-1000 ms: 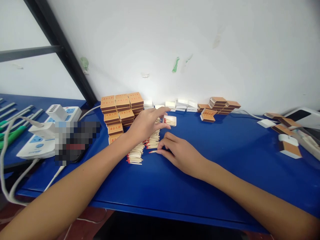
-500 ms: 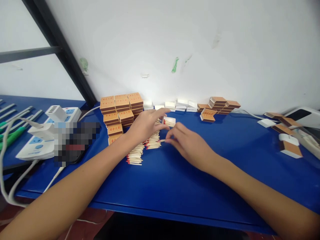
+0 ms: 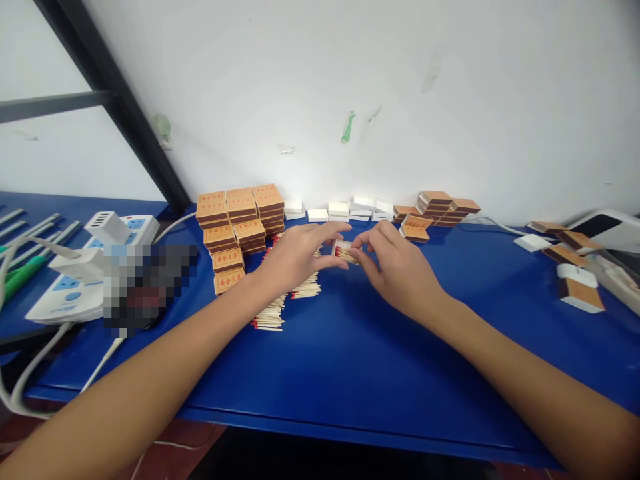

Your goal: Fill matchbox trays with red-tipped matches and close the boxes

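Observation:
My left hand [image 3: 300, 255] curves its thumb and fingers round the left end of a small white matchbox tray [image 3: 336, 245]. Inside that tray lie red-tipped matches [image 3: 343, 253]. At its right end, my right hand [image 3: 393, 263] pinches a matchstick over the tray, though the fingertips hide most of the stick. Partly covered by my left hand and wrist are piles of loose matches [image 3: 306, 287] on the blue table, their red heads toward the left.
Orange matchboxes [image 3: 233, 233] stand stacked at the left. White trays [image 3: 360, 208] and more matchbox sleeves [image 3: 440, 207] line the wall. A power strip [image 3: 75, 293] and a partly blurred black device [image 3: 155, 307] lie left. Loose sleeves [image 3: 583, 293] lie far right.
My right hand has moved up and slightly right, carrying a match from beside the pile to the tray. My left hand stays at the tray, now tilted toward me.

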A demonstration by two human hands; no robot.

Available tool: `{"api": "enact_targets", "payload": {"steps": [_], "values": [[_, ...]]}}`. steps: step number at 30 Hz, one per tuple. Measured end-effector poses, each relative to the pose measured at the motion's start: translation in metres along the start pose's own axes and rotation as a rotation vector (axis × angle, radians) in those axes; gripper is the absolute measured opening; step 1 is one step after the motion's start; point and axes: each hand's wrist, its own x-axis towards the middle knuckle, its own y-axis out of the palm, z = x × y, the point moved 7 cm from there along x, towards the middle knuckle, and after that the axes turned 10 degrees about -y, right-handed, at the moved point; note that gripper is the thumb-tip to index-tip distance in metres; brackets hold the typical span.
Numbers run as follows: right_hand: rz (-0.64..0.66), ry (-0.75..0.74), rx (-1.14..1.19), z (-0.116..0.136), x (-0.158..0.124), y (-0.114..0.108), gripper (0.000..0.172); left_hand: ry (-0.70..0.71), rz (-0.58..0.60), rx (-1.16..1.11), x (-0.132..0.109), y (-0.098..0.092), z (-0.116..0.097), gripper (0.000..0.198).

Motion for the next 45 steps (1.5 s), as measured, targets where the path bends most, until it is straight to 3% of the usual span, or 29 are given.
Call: {"api": "enact_targets", "payload": {"steps": [6,10,16,27,45], "values": [[-0.026,-0.038,0.000,0.009,0.002,-0.009,0.016,-0.003,0.000,-0.010,0.001,-0.001,0.002,0.055],[-0.076,-0.079,0.130,0.023,0.002,-0.012,0.014,-0.041,-0.017,0.043,0.003,-0.005,0.008,0.053],[0.181,-0.253,0.371,0.059,-0.007,0.022,0.017,-0.118,-0.036,0.089,0.004,-0.009,0.018,0.051],[0.240,-0.167,0.425,0.066,-0.007,0.031,0.010,-0.098,-0.030,0.127,0.003,-0.006,0.021,0.051],[0.221,-0.185,0.401,0.079,-0.005,0.037,0.006,-0.095,-0.011,0.120,0.003,-0.003,0.021,0.052]]}}
